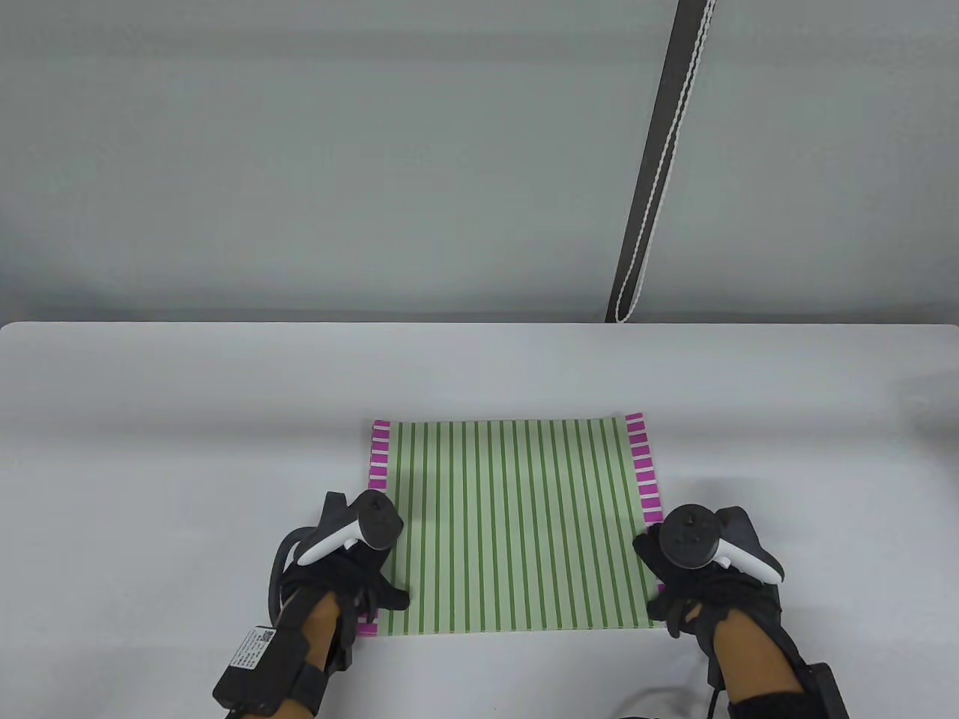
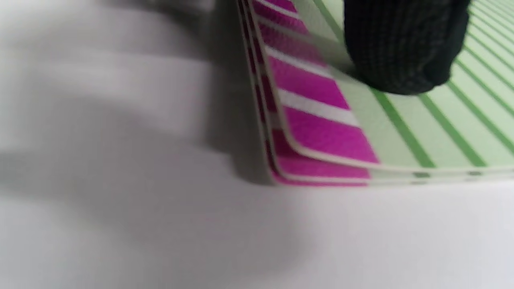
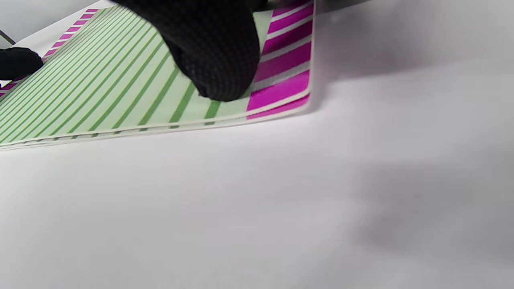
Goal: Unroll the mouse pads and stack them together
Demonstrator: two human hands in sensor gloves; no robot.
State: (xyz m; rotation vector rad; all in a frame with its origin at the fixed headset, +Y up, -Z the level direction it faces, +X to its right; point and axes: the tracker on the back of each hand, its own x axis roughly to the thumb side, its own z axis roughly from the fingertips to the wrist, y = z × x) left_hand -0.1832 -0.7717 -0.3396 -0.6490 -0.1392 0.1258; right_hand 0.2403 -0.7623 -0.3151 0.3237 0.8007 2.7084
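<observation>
A stack of flat mouse pads [image 1: 517, 524], light green with dark green stripes and magenta-and-white side bands, lies on the white table [image 1: 150, 419]. The left wrist view shows three layered edges at the near left corner [image 2: 313, 160]. My left hand [image 1: 352, 569] is at that corner, a gloved fingertip [image 2: 401, 52] pressing on the top pad. My right hand [image 1: 697, 577] is at the near right corner, a gloved fingertip [image 3: 217, 60] pressing on the top pad [image 3: 120, 88]. The left hand's fingertip shows far off in the right wrist view [image 3: 18, 62].
A dark strap with a white cord [image 1: 659, 157] hangs against the grey wall behind the table's far edge. The white table surface [image 3: 257, 208] extends around the pads on all sides.
</observation>
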